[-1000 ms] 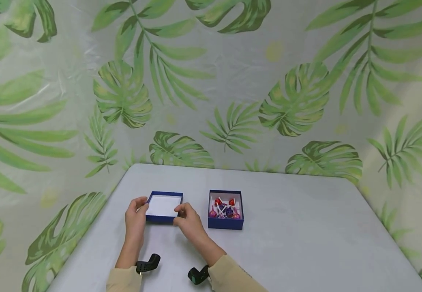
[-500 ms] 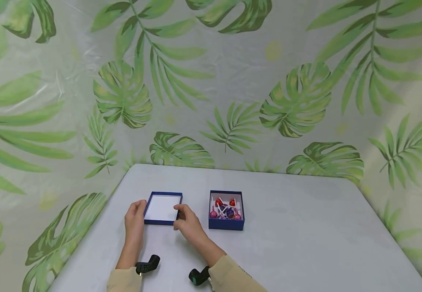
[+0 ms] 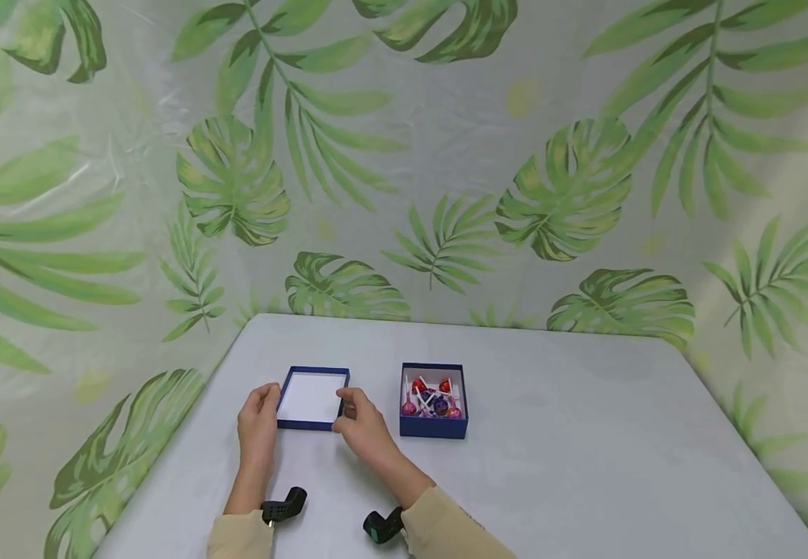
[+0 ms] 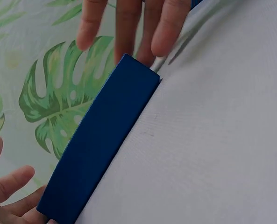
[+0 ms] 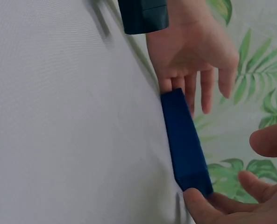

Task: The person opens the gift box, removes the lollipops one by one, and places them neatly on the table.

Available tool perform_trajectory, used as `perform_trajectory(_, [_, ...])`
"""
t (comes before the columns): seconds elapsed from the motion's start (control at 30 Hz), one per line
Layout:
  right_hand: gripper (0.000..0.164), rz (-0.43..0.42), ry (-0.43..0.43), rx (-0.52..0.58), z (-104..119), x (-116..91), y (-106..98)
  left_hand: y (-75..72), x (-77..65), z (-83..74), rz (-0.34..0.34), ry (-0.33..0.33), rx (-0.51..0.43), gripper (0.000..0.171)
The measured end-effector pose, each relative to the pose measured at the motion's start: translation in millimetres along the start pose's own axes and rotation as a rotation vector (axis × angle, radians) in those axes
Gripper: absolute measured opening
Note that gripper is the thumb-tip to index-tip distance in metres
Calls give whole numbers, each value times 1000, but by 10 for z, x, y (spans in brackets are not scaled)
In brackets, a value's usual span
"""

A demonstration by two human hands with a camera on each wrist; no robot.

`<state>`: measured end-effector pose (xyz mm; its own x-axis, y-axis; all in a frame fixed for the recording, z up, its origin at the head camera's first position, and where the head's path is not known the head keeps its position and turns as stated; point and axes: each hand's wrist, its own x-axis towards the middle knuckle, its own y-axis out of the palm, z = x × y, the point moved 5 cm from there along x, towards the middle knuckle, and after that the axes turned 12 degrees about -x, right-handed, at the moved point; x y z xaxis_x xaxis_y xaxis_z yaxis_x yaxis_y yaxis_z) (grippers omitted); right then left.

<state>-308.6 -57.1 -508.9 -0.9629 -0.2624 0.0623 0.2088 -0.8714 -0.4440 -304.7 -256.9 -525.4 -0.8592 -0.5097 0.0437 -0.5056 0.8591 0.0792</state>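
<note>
A shallow blue box lid (image 3: 313,398) with a white inside lies hollow side up on the table, left of the middle. My left hand (image 3: 258,415) is along its left side, fingers straight against the wall. At the opposite side is my right hand (image 3: 364,427), thumb and forefinger apart near the right wall. In the right wrist view, fingers of the right hand (image 5: 250,200) touch a corner of the lid (image 5: 185,140), while the left hand (image 5: 194,56) reaches its other end. The left wrist view has the lid's blue outer wall (image 4: 98,140) between both hands.
To the right stands an open blue box (image 3: 433,428) with several lollipops (image 3: 438,404) in red, pink and purple wrappers. A white cloth covers the table (image 3: 585,450). Behind it hangs a leaf-patterned curtain (image 3: 459,155). Black cameras (image 3: 283,508) are on both wrists.
The lid's front wall, tall in view a second ago, shows lower now as the lid has levelled out. My left fingers have moved down from its rim. The lollipop box stays put.
</note>
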Motion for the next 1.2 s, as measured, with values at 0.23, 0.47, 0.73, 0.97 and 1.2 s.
perform_trajectory(0.23, [49, -8, -73, -82, 111, 20, -221, 31, 28, -56, -37, 137, 134, 34])
perform_trajectory(0.47, [40, -34, -173, -180, 236, 21, -537, 203, -136, -377, -21, 357, 201, 28])
perform_trajectory(0.73, [36, -150, -226, -280, 279, -18, -986, 704, -425, -578, 225, 357, 139, 31])
perform_trajectory(0.97, [38, -198, -178, -358, 121, -37, -1299, 1079, -652, -445, 366, 256, 86, 35])
perform_trajectory(1.2, [41, -189, -103, -441, -82, -84, -1456, 1336, -806, -217, 431, 165, 74, 41])
